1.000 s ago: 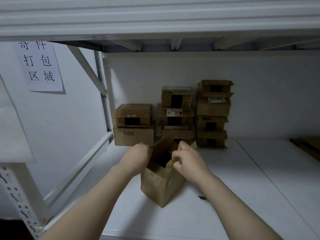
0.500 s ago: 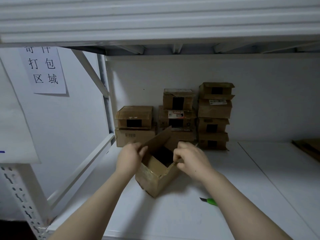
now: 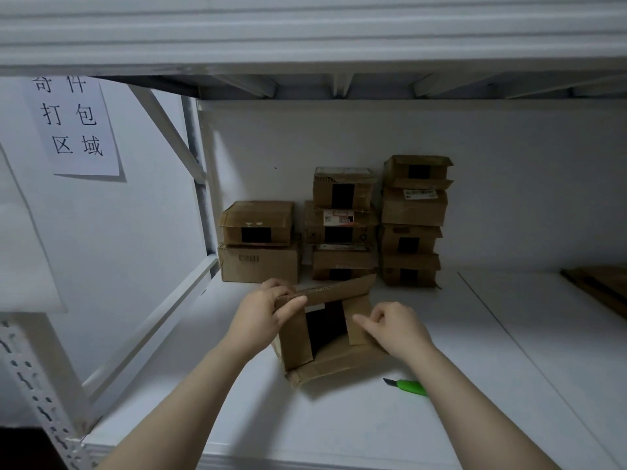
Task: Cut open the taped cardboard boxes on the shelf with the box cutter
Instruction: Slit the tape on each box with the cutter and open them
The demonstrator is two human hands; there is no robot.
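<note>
The white shelf (image 3: pixel 475 334) is carrying taped cardboard boxes (image 3: pixel 412 212) stacked at the back, well behind one opened box (image 3: pixel 325 359) sitting near the front, its dark inside showing. The left hand (image 3: pixel 263 315) is pinching the raised far flap's edge, its grip closed on cardboard. The right hand (image 3: pixel 395 330) is holding the small side flap, fingers curled on it. The green box cutter (image 3: pixel 409 387) is lying flat on the shelf near the box's right front corner, partly under the right forearm, on the person's side of that hand. Its long axis is running left to right, dark blade end leftward. The right hand is sitting nearer, so it would likely be drawing back to collect it.
</note>
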